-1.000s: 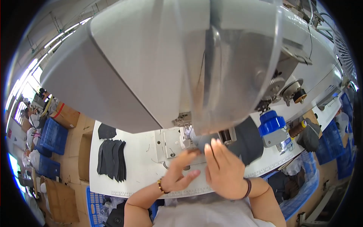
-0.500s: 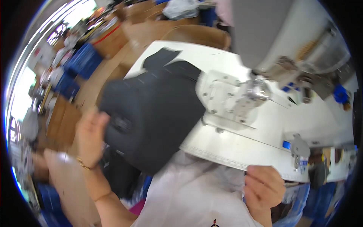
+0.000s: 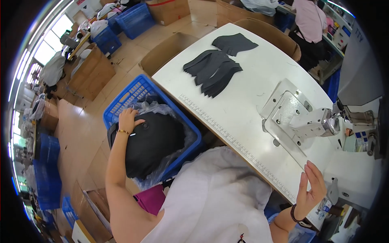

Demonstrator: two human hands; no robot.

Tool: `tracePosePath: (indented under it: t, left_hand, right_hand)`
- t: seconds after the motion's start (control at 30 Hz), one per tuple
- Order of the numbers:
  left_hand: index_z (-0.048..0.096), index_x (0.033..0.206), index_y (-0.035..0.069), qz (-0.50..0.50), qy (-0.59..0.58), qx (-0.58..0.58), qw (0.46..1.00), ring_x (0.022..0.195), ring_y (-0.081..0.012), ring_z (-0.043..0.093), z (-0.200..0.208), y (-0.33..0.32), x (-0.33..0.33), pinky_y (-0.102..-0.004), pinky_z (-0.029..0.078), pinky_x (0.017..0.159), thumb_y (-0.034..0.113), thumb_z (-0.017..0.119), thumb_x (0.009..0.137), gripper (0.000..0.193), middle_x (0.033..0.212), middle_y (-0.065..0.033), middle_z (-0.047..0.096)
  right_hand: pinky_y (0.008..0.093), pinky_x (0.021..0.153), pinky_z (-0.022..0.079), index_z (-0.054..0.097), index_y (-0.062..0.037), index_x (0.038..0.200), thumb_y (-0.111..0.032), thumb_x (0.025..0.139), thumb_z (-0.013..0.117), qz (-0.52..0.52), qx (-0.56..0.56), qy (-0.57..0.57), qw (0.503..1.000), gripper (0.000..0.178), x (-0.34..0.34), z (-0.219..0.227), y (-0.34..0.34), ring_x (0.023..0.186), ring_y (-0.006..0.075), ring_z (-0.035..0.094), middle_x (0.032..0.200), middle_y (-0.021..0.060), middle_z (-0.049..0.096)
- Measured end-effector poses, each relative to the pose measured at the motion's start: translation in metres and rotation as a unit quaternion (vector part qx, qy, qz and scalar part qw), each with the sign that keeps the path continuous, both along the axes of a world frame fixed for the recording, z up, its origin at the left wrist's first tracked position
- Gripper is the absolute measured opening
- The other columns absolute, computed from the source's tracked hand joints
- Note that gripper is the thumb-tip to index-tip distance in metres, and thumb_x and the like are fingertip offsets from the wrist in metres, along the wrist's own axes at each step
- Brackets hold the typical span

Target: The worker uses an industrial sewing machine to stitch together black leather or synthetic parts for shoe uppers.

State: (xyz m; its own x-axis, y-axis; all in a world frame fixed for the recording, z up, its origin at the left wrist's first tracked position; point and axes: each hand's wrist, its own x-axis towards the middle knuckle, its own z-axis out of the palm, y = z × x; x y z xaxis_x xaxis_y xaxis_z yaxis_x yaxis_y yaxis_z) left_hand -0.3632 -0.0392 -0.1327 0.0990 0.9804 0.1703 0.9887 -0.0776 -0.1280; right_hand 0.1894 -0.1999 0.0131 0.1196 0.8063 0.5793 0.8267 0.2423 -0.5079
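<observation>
White laminate makes up the tabletop, the largest thing in view, with a ruler strip printed along its near edge. At its right end stands a sewing machine, grey-white, with its plate set into the surface. Toward the far end lies a fanned stack of dark cut fabric pieces, and one more piece just beyond them.

To the person's left, beside the tabletop, a blue plastic crate sits on the floor, lined with clear plastic film. In it rests a heap of black fabric work, rising above the crate's rim and spilling toward the person's lap.

The left hand lies on top of that heap at its far edge, fingers curled down over it; whether the grip pinches the cloth or only presses on it cannot be told. The right hand hovers at the near right edge of the tabletop, fingers straight and loosely together, holding nothing.

The black heap looks soft and floppy, light piece by piece but bulky together, likely to sag and slide against the slick film. A hold on a gathered fold near the top, rather than a flat palm, should carry it best.
</observation>
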Motion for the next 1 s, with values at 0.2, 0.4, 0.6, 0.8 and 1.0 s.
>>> tracePosePath:
  t: [0.2,0.4,0.6,0.8,1.0]
  left_hand:
    - [0.058,0.108,0.008,-0.036,0.021,0.029,0.999,0.109,-0.0308,0.043,0.013,0.003,0.041,-0.0482,0.027,0.095,0.041,0.075,0.052,0.067,0.111,-0.0131,0.051]
    - [0.043,0.131,0.023,-0.109,0.115,-0.283,0.946,0.133,-0.0437,0.006,0.014,-0.099,0.121,-0.0663,0.001,0.101,0.064,0.071,0.049,0.096,0.142,-0.0172,0.026]
    - [0.04,0.132,0.031,-0.079,0.211,-0.252,0.941,0.135,-0.0384,0.008,-0.021,-0.076,0.084,-0.0664,0.002,0.101,0.062,0.072,0.051,0.092,0.145,-0.0055,0.025]
    - [0.038,0.135,0.026,-0.032,0.174,-0.343,0.922,0.134,-0.0433,0.005,-0.028,-0.043,0.081,-0.0705,0.003,0.097,0.065,0.071,0.049,0.1,0.145,-0.0126,0.023]
    - [0.048,0.127,0.012,-0.18,0.129,-0.485,0.846,0.127,-0.0391,0.031,0.008,-0.015,0.19,-0.0638,0.015,0.101,0.074,0.059,0.056,0.095,0.134,-0.0173,0.041]
  right_hand:
    - [0.0301,0.076,0.047,0.065,0.0031,0.086,0.002,0.072,0.063,-0.097,-0.053,0.005,0.994,0.014,0.037,-0.022,-0.024,0.083,0.0266,0.062,0.091,0.0164,0.065]
    - [0.0298,0.073,0.048,0.066,0.0022,0.084,-0.001,0.072,0.065,-0.118,-0.089,0.066,0.987,0.012,0.043,-0.044,-0.029,0.078,0.0253,0.064,0.087,0.0154,0.066]
    - [0.0289,0.07,0.049,0.066,0.0012,0.084,-0.001,0.071,0.065,-0.086,-0.099,0.043,0.99,0.013,0.035,-0.041,-0.019,0.077,0.0259,0.064,0.087,0.0144,0.066]
    - [0.0312,0.07,0.05,0.066,0.0009,0.084,-0.001,0.07,0.066,-0.084,-0.115,0.052,0.988,0.014,0.047,-0.052,-0.043,0.077,0.0289,0.064,0.087,0.0149,0.066]
    - [0.0271,0.063,0.044,0.065,0.0035,0.079,-0.019,0.083,0.054,-0.481,-0.022,0.188,0.856,0.025,0.167,-0.091,-0.212,0.068,0.0134,0.058,0.071,0.0085,0.065]
